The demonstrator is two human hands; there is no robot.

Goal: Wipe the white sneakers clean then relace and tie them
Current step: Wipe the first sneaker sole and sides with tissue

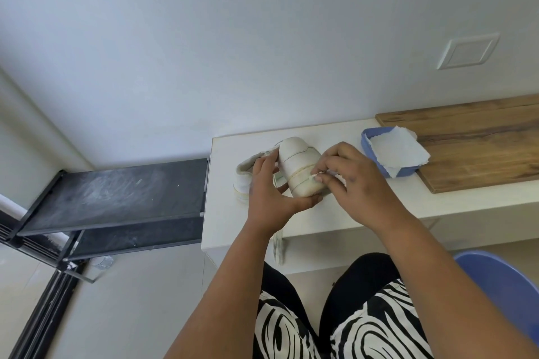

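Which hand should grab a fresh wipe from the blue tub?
Right. The right hand is beside the blue tub of wipes, while the left hand holds the sneaker on the far side.

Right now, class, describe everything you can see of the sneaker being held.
The held sneaker is white, seemingly leather, with a yellowed sole edge. It is tipped up over the white table. The left hand cradles it from below; the right hand presses a small white wipe against its side. No laces show.
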